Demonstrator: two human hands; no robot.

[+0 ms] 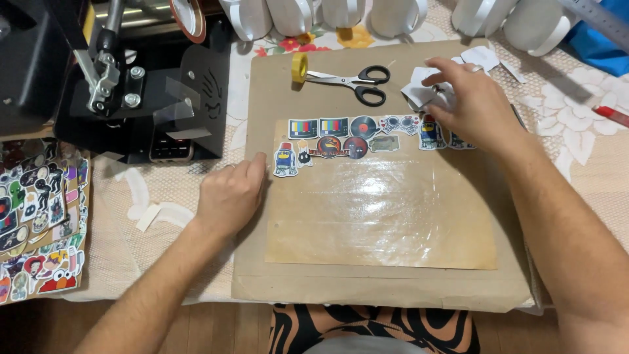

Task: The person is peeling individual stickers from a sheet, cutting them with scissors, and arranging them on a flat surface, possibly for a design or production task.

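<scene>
Here left hand (229, 196) rests loosely curled, holding nothing, fingertips at the left edge of the clear plastic sheet (380, 203) on the brown board (275, 85). Right hand (468, 98) pinches white paper scraps (419, 92) just above the sticker row (367, 134). Scissors (357, 80) lie nearby.

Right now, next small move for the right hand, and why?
Probably lift one cutout from the white paper scraps under the right hand and bring it to the sticker row; the left hand already steadies the clear sheet, mostly bare below.
</scene>
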